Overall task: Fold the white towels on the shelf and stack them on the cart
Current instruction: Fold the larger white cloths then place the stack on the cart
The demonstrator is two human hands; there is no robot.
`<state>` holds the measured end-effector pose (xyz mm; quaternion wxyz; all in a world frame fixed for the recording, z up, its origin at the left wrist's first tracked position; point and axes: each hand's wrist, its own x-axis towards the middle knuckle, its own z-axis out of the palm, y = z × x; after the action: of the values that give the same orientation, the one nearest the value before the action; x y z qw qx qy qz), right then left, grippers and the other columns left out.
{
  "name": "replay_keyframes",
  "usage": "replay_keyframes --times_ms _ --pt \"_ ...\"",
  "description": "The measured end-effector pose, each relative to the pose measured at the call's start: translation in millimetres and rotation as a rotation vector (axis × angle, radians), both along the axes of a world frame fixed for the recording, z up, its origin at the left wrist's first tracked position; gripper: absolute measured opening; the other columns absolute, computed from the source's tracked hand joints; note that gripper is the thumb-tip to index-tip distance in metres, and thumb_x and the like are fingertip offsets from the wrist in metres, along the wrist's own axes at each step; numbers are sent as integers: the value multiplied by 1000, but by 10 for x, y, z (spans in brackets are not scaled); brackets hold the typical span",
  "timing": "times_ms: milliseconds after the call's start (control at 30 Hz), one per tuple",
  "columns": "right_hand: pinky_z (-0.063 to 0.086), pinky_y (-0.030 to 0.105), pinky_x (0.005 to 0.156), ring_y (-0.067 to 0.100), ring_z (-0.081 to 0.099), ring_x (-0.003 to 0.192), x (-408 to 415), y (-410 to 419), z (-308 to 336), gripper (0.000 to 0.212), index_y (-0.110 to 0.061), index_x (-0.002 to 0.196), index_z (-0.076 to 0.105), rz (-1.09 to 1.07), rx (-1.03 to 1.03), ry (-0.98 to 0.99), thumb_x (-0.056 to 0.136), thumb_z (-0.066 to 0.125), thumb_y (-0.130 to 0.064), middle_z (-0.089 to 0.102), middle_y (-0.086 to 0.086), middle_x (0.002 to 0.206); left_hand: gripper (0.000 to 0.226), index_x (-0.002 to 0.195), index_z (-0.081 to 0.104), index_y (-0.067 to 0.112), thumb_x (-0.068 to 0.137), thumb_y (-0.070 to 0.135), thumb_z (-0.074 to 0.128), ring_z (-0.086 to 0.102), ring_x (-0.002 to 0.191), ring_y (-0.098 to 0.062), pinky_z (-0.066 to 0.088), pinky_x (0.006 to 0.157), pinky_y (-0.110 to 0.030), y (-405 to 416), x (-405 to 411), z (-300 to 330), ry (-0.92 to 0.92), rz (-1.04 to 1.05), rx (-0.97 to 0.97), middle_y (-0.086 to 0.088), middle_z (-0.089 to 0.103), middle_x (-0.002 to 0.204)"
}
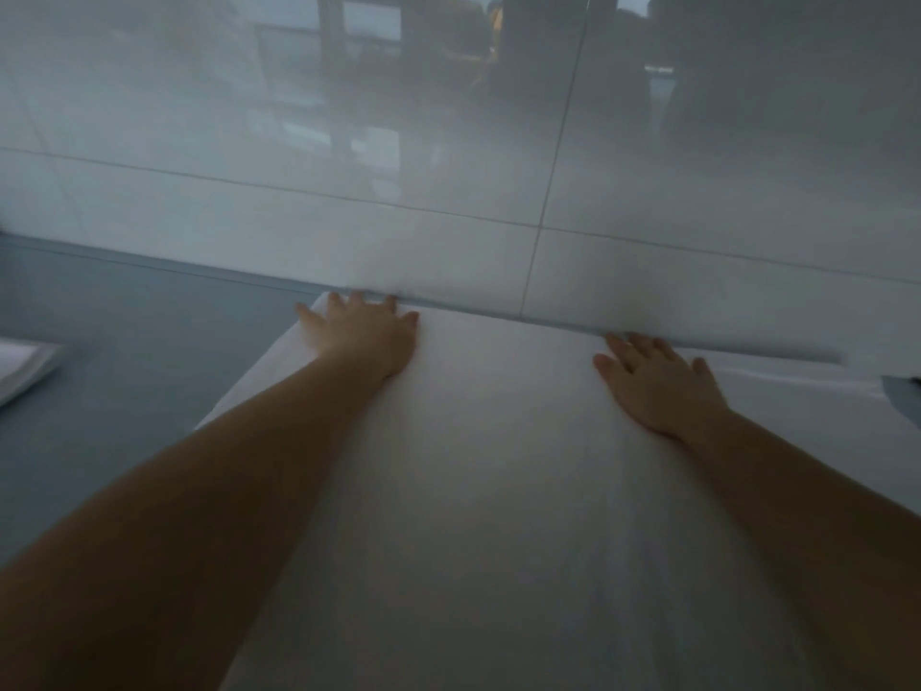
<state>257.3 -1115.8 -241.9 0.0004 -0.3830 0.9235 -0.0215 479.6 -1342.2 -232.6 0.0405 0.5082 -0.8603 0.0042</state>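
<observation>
Dim, bluish, soft overall; glossy wall [448, 142] carries hazy reflections; forearms dark at bottom corners; wide-angle bend at edges.

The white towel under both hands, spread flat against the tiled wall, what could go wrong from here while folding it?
1. The white towel has its far edge jammed against the tiled wall; the fingers are flat on the cloth, so gripping that edge may be awkward.
2. The left hand reaches further forward than the right hand, so the fold may come out skewed.
3. The right side of the towel spreads out of view, so wrinkles there could go unnoticed.
</observation>
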Motion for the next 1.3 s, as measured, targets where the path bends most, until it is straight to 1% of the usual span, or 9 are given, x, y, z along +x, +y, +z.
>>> replay_keyframes --times_ms 100,233,400,567,700,900,1033,1200,1300 --pt "12 55 114 17 12 146 92 -16 -1 51 -33 149 22 52 -60 89 100 20 -48 15 -6 159 47 145 35 20 100 31 27 10 145 -33 6 112 -62 561 -422 9 50 -314 -134 -12 21 156" --pt "21 41 114 14 29 140 98 85 25 43 -26 144 38 242 -229 51 101 33 -29 33 -1 153 51 146 31 19 99 34 21 21 141 -30 18 111 -55 1571 -1049 -8 158 -641 45 -11 32 150" --pt "5 47 117 10 6 147 -450 550 -15 51 -40 150 13 146 -18 -16 100 17 -50 5 -11 160 66 151 10 33 92 63 4 3 147 -23 2 113 -58 1603 -1086 -180 92 -503 60 7 6 161" --pt "3 56 116 15 3 147 -1186 1497 75 54 -37 151 9 -216 28 -105 100 15 -53 2 -9 161 76 150 2 37 84 74 5 -1 148 -21 1 113 -58 1585 -1127 -224 37 -510 45 10 0 160" --pt "4 58 115 22 5 147 -1090 1532 187 50 -25 151 17 -328 74 66 103 16 -38 9 0 160 72 151 2 36 88 70 7 -1 148 -22 1 113 -58 1612 -1111 -226 61 -491 30 9 0 161" --pt "-4 56 114 14 2 147 113 539 -32 50 -39 150 11 164 -43 -40 101 17 -45 4 -8 160 55 151 4 35 98 45 12 3 147 -22 4 114 -59 1595 -1111 -218 79 -502 15 9 2 161" --pt "-3 50 115 13 1 147 -201 1100 14 54 -40 150 6 -13 4 -67 99 14 -55 0 -10 160 54 151 3 35 99 43 10 3 147 -22 5 114 -58 1553 -1100 -231 71 -511 15 9 2 161" --pt "2 55 115 21 6 147 -515 2070 152 54 -28 152 11 -459 60 -33 101 13 -46 7 0 161 53 152 10 32 99 42 13 7 147 -26 7 113 -59 1611 -1078 -186 69 -517 6 6 8 160" --pt "0 54 116 21 2 147 -183 1779 130 50 -23 151 15 -375 32 49 102 16 -34 5 1 161 51 150 19 31 99 39 17 15 145 -29 12 111 -60 1658 -1054 -138 76 -564 -32 4 17 159"
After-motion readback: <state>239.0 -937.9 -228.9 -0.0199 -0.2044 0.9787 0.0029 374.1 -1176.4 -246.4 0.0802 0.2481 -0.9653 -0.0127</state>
